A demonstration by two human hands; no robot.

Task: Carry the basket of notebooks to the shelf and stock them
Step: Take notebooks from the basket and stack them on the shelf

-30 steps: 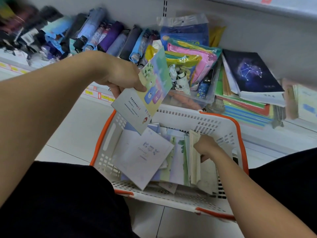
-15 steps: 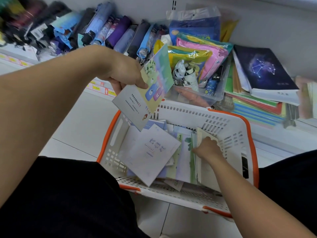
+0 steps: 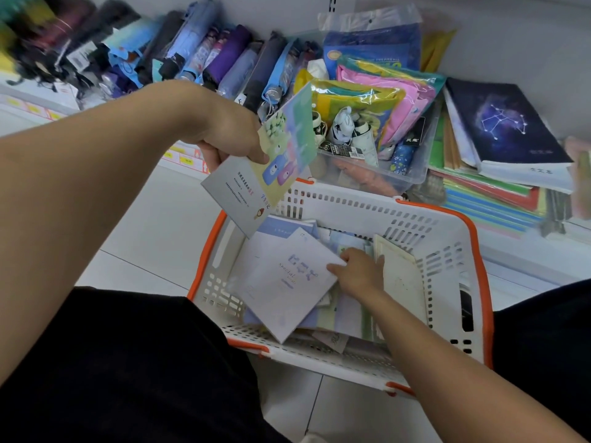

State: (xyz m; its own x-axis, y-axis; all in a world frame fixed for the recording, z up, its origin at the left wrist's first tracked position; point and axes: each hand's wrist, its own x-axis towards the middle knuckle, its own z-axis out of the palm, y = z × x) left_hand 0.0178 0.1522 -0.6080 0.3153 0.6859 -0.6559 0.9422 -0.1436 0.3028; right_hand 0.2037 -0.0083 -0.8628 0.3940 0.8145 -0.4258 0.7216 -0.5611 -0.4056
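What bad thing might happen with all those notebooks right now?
The left hand pinches two notebooks by one corner above the basket, so one might slip out. The right hand is reaching into loose, tilted notebooks; their covers could bend.

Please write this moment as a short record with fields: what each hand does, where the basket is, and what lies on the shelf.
left hand: left hand holds two thin notebooks above the basket
right hand: right hand reaches into the basket, touching a pale notebook
basket: white basket with orange rim, on the floor before the shelf, many notebooks inside
shelf: folded umbrellas, clear bin, dark constellation notebook on a stack
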